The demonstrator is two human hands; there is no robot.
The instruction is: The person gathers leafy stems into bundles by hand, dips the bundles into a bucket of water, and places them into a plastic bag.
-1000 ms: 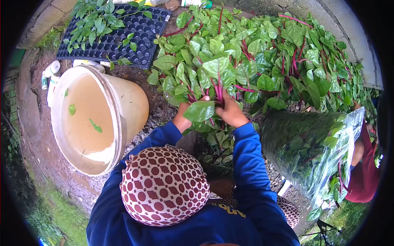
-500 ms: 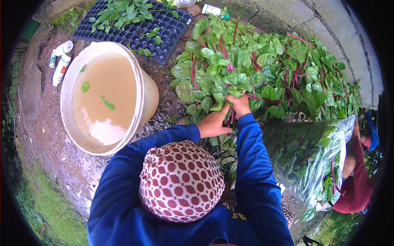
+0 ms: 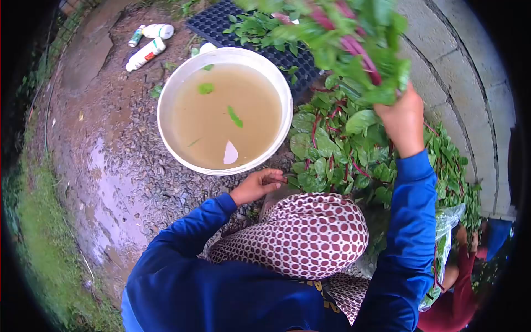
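- Right hand (image 3: 402,113): raised, clamped round the lower end of a leafy bunch (image 3: 359,58); sleeve blue, arm stretched forward.
- Leafy bunch: aloft, beyond the bucket's right side, seen over the tray's right end and part of the pile. Thick magenta stems, green leaves; foliage blurred, upper end cut off by the view's top edge.
- Left hand (image 3: 257,186): low, near the bucket's near rim and the pile's left edge. Fingers loosely curled, thumb slightly apart from them; cannot tell whether the fingertips touch anything.
- Leaf pile (image 3: 332,149): on the ground, between bucket and concrete wall (image 3: 459,72), running along the wall's foot. Green leaves, magenta stems.
- Bucket (image 3: 166,119): white, round, upright on wet gravelly ground (image 3: 127,160). Holds cloudy brown water (image 3: 221,105); leaf pieces (image 3: 235,117) float in it.
- Seedling tray (image 3: 218,23): dark, many-celled, behind the bucket; green sprigs (image 3: 260,33) lie across it.
- White bottle (image 3: 146,54) with red on its label: lying on the ground beyond the bucket's left rim, near a second white bottle (image 3: 158,31) and a small bottle (image 3: 136,35).
- Patterned cloth (image 3: 315,235): maroon and white, in front of the blue top.
- Clear plastic bag (image 3: 449,220): right side, partly hidden by the right sleeve.
- Another person: maroon sleeve (image 3: 463,276) at lower right, hands by the pile's far right end.
- Grass (image 3: 44,221): along the ground's left edge.
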